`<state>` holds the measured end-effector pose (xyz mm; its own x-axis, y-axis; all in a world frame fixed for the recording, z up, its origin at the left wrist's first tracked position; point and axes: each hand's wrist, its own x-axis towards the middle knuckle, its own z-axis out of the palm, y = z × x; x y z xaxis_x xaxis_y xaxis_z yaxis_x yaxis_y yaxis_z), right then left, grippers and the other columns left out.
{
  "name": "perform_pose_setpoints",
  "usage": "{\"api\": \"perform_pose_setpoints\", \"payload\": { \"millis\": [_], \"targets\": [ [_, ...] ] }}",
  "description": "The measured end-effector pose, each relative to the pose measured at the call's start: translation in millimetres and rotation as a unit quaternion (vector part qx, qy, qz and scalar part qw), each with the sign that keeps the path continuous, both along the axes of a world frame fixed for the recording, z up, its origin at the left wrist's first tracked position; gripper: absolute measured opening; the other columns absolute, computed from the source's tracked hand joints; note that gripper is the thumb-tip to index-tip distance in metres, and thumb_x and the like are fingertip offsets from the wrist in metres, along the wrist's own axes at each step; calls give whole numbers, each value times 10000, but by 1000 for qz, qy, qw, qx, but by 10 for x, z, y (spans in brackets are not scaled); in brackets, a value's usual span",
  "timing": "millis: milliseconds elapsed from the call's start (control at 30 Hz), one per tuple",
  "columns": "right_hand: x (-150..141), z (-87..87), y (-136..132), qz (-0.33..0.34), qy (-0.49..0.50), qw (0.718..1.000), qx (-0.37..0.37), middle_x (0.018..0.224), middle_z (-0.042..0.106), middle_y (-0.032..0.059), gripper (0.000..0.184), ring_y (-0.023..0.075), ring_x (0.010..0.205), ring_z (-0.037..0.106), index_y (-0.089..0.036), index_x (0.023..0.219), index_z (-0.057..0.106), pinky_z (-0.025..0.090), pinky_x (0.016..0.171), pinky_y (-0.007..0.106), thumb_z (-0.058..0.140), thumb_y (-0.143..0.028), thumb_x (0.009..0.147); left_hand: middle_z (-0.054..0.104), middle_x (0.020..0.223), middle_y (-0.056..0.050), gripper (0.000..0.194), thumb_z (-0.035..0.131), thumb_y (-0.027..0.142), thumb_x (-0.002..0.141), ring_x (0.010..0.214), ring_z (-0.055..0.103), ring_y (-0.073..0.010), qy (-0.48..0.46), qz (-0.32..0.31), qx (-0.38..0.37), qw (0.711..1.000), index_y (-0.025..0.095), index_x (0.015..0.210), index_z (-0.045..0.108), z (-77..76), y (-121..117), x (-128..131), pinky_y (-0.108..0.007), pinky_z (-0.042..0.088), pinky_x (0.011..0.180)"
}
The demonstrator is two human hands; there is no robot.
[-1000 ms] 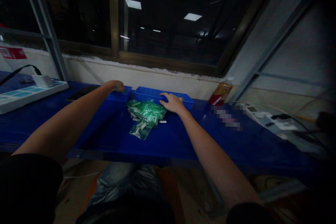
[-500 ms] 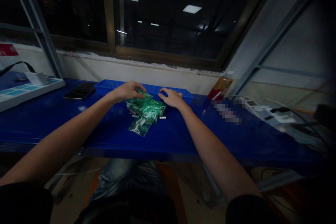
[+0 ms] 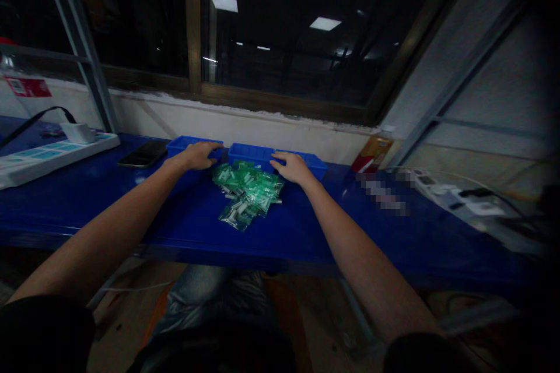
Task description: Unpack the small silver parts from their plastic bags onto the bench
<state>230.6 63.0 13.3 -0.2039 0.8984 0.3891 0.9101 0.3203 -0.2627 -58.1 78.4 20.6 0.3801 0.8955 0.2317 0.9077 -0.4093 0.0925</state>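
A loose heap of small clear-and-green plastic bags [image 3: 249, 186], with small pale and metallic pieces inside, lies on the blue table between my hands. My left hand [image 3: 199, 156] is at the right end of the left blue bin [image 3: 178, 144], fingers stretched forward and thumb apart, nothing seen in it. On the other side, my right hand [image 3: 292, 168] has its fingers apart near where the middle blue bin [image 3: 250, 152] meets the right blue bin [image 3: 318, 164]. Whether its fingertips touch a bin rim is unclear. My hands partly cover the bins.
A black phone [image 3: 143, 153] and a white power strip [image 3: 56, 154] lie to the left. A bottle with an orange-brown label [image 3: 371, 152] stands at the right, near another power strip [image 3: 455, 198] with cables. The window wall [image 3: 280, 128] rises behind the bins.
My left hand has left the heap of bags and moved left to the left bin. The heap looks flatter. My right hand stays near the bins, and the view has shifted slightly.
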Motion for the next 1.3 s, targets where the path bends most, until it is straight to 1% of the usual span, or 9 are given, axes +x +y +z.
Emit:
{"api": "perform_pose_setpoints", "payload": {
  "millis": [67,167,400,533,733,1033,1167,1233,1300],
  "targets": [
    [5,-1,5,10,14,1000,2,1268,532,58,374,235,1190,463,-243,1153,586,301,1019,465,495,-388,820,443,1354,-62,546,446,287,797,1211,431,-227,10,4,24,1000,237,1333,359,-47,15,9,-340,325,985],
    [15,-13,26,16,25,1000,7,1269,530,55,368,237,1186,472,-241,1143,594,293,1030,462,524,-366,804,445,1352,-69,530,424,294,818,1209,439,-235,16,-17,42,999,228,1340,356,-74,-1,101,-355,333,979],
    [41,-55,81,24,13,999,21,1289,508,47,398,233,1196,465,-221,1171,573,315,1032,438,532,-320,788,453,1339,-106,556,380,372,850,1170,471,-299,42,2,40,998,235,1381,291,-47,-67,209,-437,357,933],
    [35,-55,78,35,19,998,41,1294,501,82,390,226,1187,476,-172,1138,600,331,1032,389,545,-289,770,476,1320,-103,540,362,388,859,1149,488,-302,55,15,38,998,250,1377,296,-29,-104,230,-445,367,919],
    [37,-29,72,52,40,997,28,1219,564,104,390,224,1146,516,-146,1117,613,360,1011,357,550,-298,763,469,1325,-110,548,384,378,845,1156,480,-301,65,15,45,997,227,1367,310,-16,-116,271,-444,378,912],
    [46,-8,14,62,47,997,23,1168,598,111,394,233,1097,545,-155,1097,618,397,964,382,574,-316,741,577,1193,-116,486,373,383,845,1064,541,-307,27,38,43,998,241,1309,397,-18,-164,306,-462,396,872],
    [31,-21,0,64,45,996,42,1169,573,103,350,228,1082,537,-186,1045,639,386,966,394,592,-316,723,537,1238,-134,502,372,413,838,1104,493,-335,10,38,41,998,228,1303,414,-26,-189,333,-545,360,876],
    [30,-12,3,44,60,995,63,1175,530,107,314,230,1086,520,-182,987,662,382,966,379,601,-318,711,514,1260,-125,482,365,444,834,1145,444,-341,-12,36,64,997,236,1254,479,17,-200,331,-555,354,876],
    [42,9,12,26,86,991,103,1120,516,101,273,226,1070,510,-178,927,678,382,959,365,600,-320,707,538,1219,-119,439,357,423,834,1140,441,-320,-42,41,99,993,220,1161,567,109,-213,299,-500,370,886]
  ]
}}
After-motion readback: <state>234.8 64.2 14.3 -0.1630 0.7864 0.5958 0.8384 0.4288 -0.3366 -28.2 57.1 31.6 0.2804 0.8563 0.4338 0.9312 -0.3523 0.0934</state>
